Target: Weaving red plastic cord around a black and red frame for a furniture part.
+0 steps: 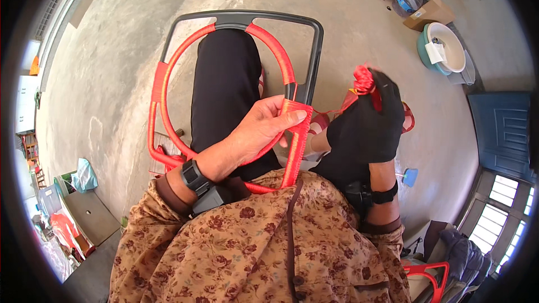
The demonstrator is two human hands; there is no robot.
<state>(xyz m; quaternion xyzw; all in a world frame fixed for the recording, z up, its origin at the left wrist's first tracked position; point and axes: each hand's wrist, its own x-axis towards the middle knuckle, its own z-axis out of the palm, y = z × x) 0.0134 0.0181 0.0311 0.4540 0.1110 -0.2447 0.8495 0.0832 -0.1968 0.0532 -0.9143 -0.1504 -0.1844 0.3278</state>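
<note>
Left hand [259, 123] pinches frame [293, 160]; gloved right hand [375, 126], right of frame, curls round red cord [364, 79]. Farther right: green basin [422, 50] holding pale basin [456, 59].

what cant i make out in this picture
All in the head view:
Left hand: some fingers, hidden behind the frame.
Red thread: partly hidden by the gloved right hand.
Red bar, lower right: cut off by the lower edge.
Clutter, far left: much too small to name.

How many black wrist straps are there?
2. One strap sits just behind the left hand, which holds the red-and-black frame; the other strap sits behind the gloved right hand, which holds red thread.
</note>
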